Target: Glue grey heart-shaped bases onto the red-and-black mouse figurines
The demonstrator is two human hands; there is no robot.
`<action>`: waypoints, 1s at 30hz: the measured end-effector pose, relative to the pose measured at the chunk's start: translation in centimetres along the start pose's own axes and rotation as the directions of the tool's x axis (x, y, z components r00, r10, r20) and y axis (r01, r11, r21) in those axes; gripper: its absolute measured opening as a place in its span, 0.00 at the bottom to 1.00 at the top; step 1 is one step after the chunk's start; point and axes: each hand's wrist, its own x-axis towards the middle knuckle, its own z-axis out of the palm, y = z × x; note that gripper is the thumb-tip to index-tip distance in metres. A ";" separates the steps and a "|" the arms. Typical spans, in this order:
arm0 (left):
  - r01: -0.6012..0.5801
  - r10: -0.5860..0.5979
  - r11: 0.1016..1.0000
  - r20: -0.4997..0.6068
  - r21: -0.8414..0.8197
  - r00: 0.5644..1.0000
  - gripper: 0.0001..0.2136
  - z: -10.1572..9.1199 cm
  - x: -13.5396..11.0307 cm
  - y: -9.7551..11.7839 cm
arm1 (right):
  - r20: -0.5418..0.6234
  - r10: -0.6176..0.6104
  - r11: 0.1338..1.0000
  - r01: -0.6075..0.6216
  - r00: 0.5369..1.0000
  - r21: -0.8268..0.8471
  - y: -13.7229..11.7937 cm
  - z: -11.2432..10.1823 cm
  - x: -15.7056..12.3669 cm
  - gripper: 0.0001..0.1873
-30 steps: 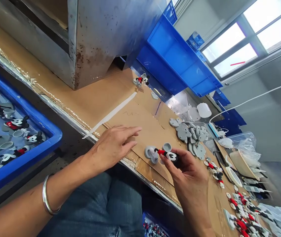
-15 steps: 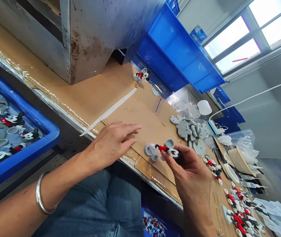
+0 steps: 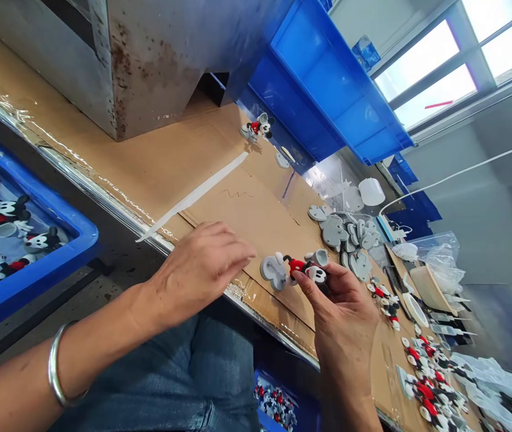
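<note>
Observation, head view: your right hand [image 3: 343, 306] is closed in a pinch on a Mickey Mouse figure [image 3: 303, 269], thumb and fingers around the black head and red body, with the figure's grey oval base [image 3: 274, 271] reaching out toward your left hand (its underside is not visible from here). Your left hand [image 3: 197, 270] is open, fingers loosely curled, near the figure but apart from it; whether the palm or fingertips touch the cardboard sheet [image 3: 256, 222] below cannot be told. Taking the held figure as centre, a pile of grey moulded pieces [image 3: 346, 237] lies at 2 o'clock, a row of assembled figures [image 3: 427, 390] at 4 o'clock, a lone figure [image 3: 256, 129] at 11 o'clock, and a blue crate [image 3: 57, 204] of figures at 9 o'clock. Risks, as judged: the thin arm joining body and base looks like the weak point, so twisting against your pinch could bend or snap it. The small grey round piece [image 3: 321, 258] by the head could slip if your fingers shift. Your hands are also working close to the bench's film-wrapped front edge [image 3: 192, 243], so a fumble at 7 o'clock could send the figure off the bench into your lap.
</note>
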 end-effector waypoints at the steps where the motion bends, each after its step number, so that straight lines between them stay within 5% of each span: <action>1: -0.040 0.039 0.999 0.015 0.024 0.999 0.07 0.2 -0.3 0.3 | -0.005 0.003 1.000 -0.003 1.000 -0.002 0.0 0.0 0.0 0.16; 6: -0.109 0.104 0.987 0.048 0.116 0.993 0.11 1.3 -1.4 1.1 | -0.011 0.000 1.000 -0.001 1.000 -0.022 -0.3 0.0 -0.2 0.16; 25: -0.111 0.113 0.993 -0.051 0.039 0.992 0.10 1.4 -1.4 0.9 | 0.031 -0.044 0.997 0.046 0.999 -0.057 0.4 0.0 -0.1 0.15; 30: -0.040 0.038 0.999 -0.093 -0.011 0.995 0.11 1.3 -0.9 0.9 | 0.052 -0.019 1.000 0.021 0.998 -0.020 0.6 -0.1 -0.2 0.15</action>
